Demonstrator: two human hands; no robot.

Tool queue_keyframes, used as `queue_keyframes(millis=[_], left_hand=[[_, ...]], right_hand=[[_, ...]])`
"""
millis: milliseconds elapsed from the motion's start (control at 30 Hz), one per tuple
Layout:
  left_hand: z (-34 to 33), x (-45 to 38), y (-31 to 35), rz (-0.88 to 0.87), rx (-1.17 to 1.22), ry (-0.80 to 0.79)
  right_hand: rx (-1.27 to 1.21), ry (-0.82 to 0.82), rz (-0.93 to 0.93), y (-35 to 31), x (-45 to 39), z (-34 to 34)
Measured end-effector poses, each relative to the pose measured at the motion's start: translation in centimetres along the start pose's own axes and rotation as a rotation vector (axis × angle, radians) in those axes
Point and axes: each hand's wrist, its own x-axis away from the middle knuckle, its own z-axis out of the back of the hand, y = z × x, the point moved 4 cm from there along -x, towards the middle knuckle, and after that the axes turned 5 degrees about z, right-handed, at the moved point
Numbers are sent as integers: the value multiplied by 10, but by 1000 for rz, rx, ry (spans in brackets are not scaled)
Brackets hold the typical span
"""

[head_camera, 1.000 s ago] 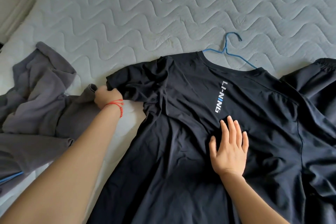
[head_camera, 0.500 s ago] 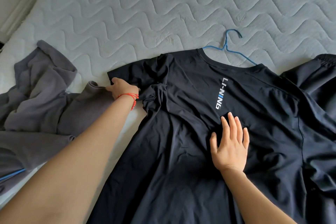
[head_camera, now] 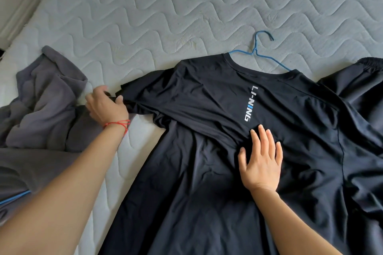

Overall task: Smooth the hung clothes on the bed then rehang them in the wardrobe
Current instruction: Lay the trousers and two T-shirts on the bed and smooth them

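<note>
A black T-shirt (head_camera: 207, 109) with a white and blue logo lies spread on the mattress (head_camera: 165, 16), still on a blue wire hanger (head_camera: 257, 49) whose hook sticks out past the collar. My left hand (head_camera: 104, 106), with a red string at the wrist, pinches the hem of the shirt's left sleeve and holds it stretched out to the left. My right hand (head_camera: 261, 159) rests flat, fingers apart, on the shirt's middle just below the logo.
A crumpled grey garment (head_camera: 41, 109) lies at the left, with a bit of another blue hanger (head_camera: 14, 197) showing under it. A second dark garment (head_camera: 360, 80) lies at the right edge. The bed's edge and a pale wall run along the upper left.
My left hand has taken the sleeve hem and pulled it out leftward, so the bunched sleeve now lies stretched. My right hand has stayed pressed on the shirt.
</note>
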Motion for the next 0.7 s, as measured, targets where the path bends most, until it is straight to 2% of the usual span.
queue_keyframes(millis=[100, 167, 233, 333, 433, 700], left_hand=[[1, 38, 5, -283, -49, -10], [-3, 75, 0, -505, -72, -88], [-8, 109, -16, -600, -132, -191], [-6, 145, -52, -498, -188, -355], [8, 158, -83, -419, -241, -401], [39, 158, -106, -134, -196, -584]], right_hand=[[8, -7, 0, 0, 0, 1], [2, -15, 2, 1, 1, 2], [-19, -28, 8, 1, 2, 3], [-61, -60, 36, 1, 2, 8], [-156, -82, 15, 7, 20, 15], [-16, -65, -323, 44, 176, 42]])
